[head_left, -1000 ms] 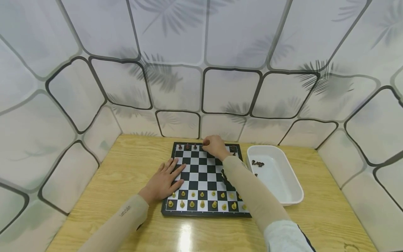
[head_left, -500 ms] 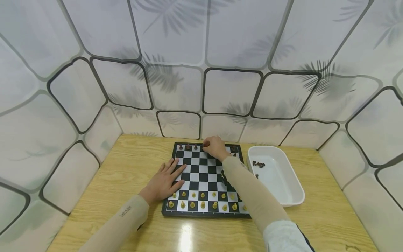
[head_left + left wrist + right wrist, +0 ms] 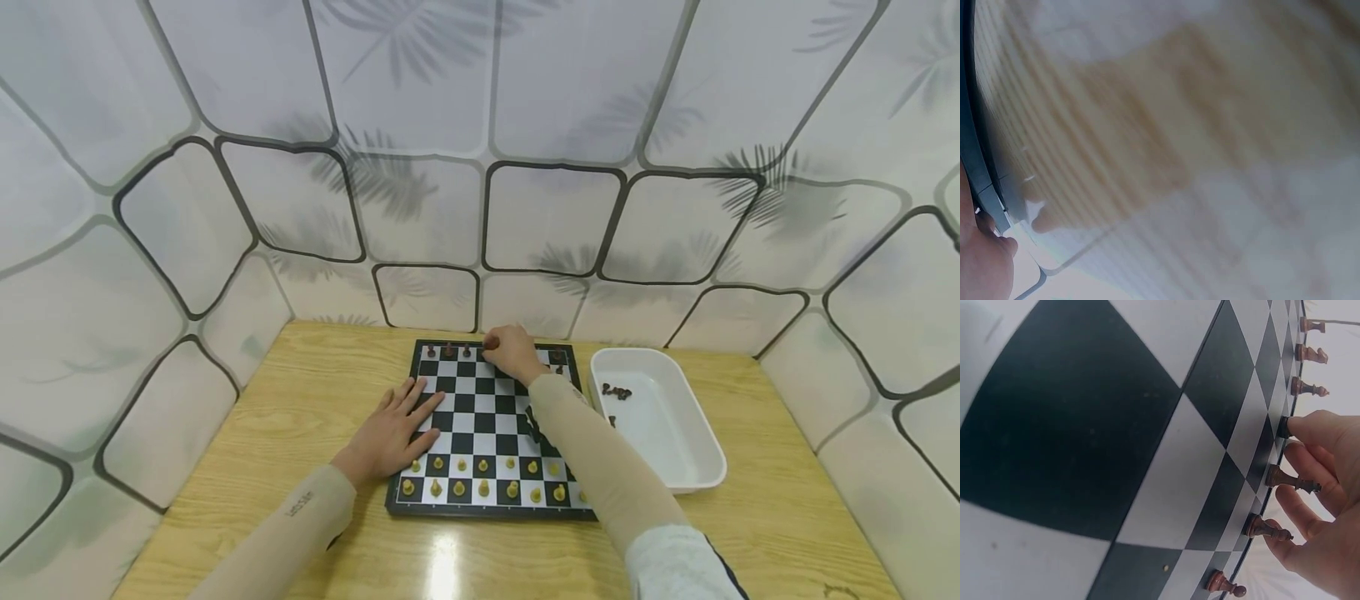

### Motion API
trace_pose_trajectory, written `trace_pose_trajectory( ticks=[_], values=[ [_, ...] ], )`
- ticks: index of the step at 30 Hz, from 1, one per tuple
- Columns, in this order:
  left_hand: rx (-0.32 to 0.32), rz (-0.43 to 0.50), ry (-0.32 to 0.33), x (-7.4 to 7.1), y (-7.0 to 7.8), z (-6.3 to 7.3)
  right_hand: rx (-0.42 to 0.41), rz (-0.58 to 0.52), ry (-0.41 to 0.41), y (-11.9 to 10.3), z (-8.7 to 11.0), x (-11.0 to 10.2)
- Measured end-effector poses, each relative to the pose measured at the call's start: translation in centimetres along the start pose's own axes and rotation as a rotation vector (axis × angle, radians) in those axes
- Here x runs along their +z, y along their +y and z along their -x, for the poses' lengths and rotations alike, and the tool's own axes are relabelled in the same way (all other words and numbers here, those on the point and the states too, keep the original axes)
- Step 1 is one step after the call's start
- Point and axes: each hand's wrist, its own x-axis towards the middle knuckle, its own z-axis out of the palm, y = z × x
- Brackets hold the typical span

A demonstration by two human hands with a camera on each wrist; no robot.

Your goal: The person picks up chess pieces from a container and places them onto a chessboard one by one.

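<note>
A black-and-white chessboard (image 3: pixel 475 402) lies on the table. My left hand (image 3: pixel 386 429) rests spread on its left edge. At the board's far edge my right hand (image 3: pixel 513 350) reaches down to the back row. In the right wrist view, thumb and fingertips pinch a dark chess piece (image 3: pixel 1284 427), its upper part hidden by them. Other brown pieces stand around it, including a bishop (image 3: pixel 1309 387), a knight (image 3: pixel 1311 354) and a taller piece (image 3: pixel 1294 479) close to the fingers. Yellow chess pieces (image 3: pixel 482 488) fill two rows on the near side.
To the board's right stands a white plastic tub (image 3: pixel 705 433), with several brown pieces (image 3: pixel 617 391) inside. My right forearm (image 3: pixel 607 458) crosses the board's right side. A patterned wall (image 3: pixel 423 296) rises behind the wooden table (image 3: pixel 315 375).
</note>
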Motion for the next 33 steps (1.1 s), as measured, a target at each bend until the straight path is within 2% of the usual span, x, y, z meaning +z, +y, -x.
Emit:
trace_pose_trajectory(
  ticks=[9,13,18,26,33],
  values=[
    [0.016,0.001,0.008,-0.2,0.0,-0.1,-0.024,-0.041,-0.021,-0.3,-0.1,-1.2],
    [0.014,-0.004,0.01,0.0,0.0,-0.1,-0.06,-0.045,-0.007,-0.5,0.4,-3.2],
    [0.016,-0.002,0.009,0.1,0.0,-0.1,-0.101,-0.069,0.056,0.0,1.6,-6.0],
    [0.015,-0.003,0.013,0.2,0.1,0.0,-0.104,-0.124,0.153,2.2,4.3,-10.6],
    [0.02,0.01,0.013,-0.1,0.2,0.0,-0.068,-0.091,0.218,5.4,7.3,-13.2]
  ],
)
